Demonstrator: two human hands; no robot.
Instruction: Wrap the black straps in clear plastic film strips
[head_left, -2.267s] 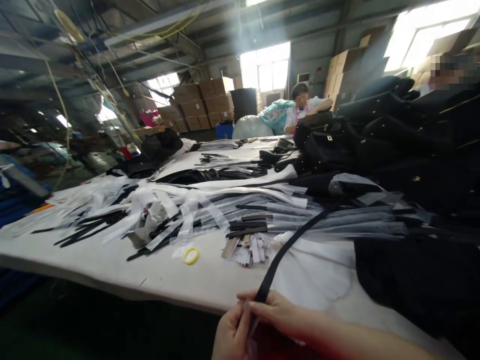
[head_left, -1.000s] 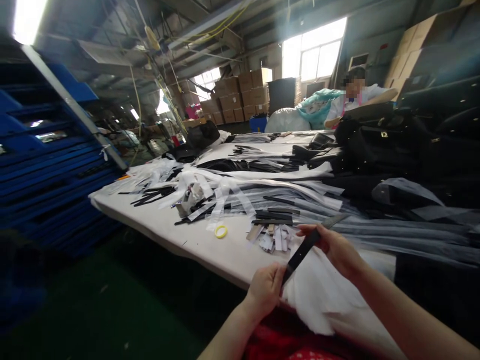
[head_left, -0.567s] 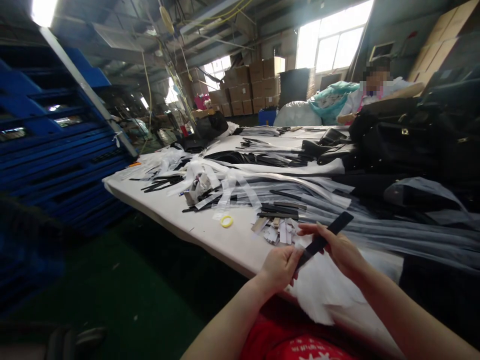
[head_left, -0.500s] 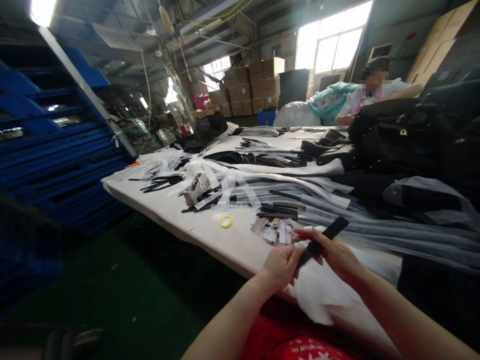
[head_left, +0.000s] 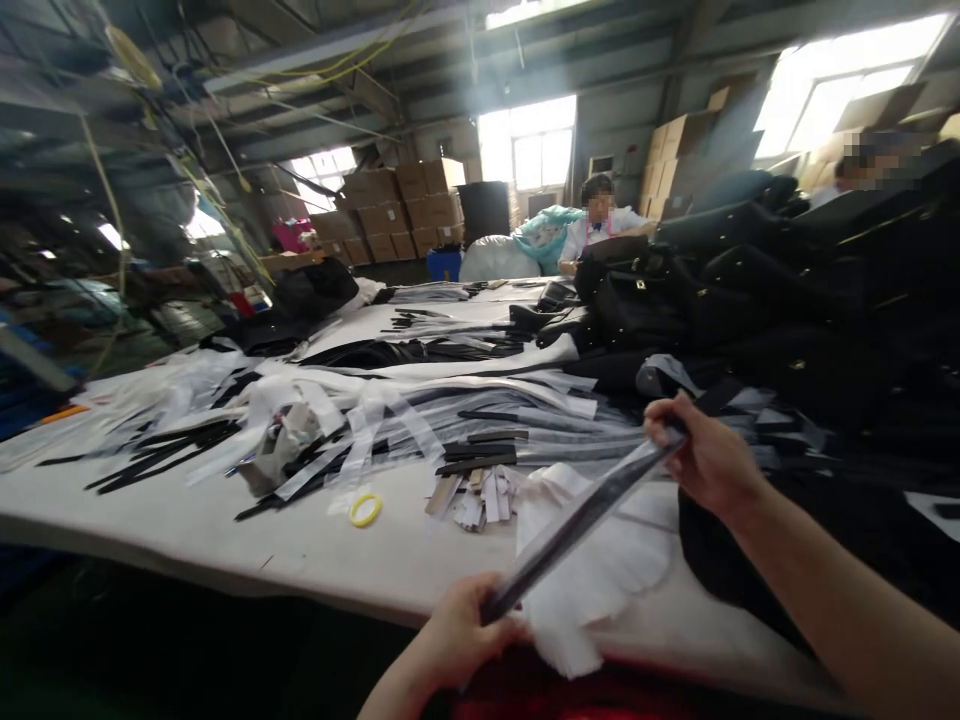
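Note:
A long black strap (head_left: 581,520), apparently in a translucent wrapping, stretches diagonally between my two hands over the near table edge. My left hand (head_left: 466,622) is closed on its lower end, thumb lying along it. Higher up and to the right, my right hand (head_left: 706,455) pinches the other end. Below the strap lies a heap of thin white sheets (head_left: 600,590). Small cut pieces (head_left: 484,495) of white and tan card sit left of the strap, beside several short black strips (head_left: 480,452).
A yellow tape ring (head_left: 365,511) lies on the white table (head_left: 315,545). Bundles of wrapped straps (head_left: 405,405) spread across the middle. Black bags (head_left: 795,290) pile up at the right. A person (head_left: 600,225) works at the far side; another is partly visible at right.
My view has swung right. My hands, close together on the strap before, are now far apart, with a long wrapped length of strap drawn between them.

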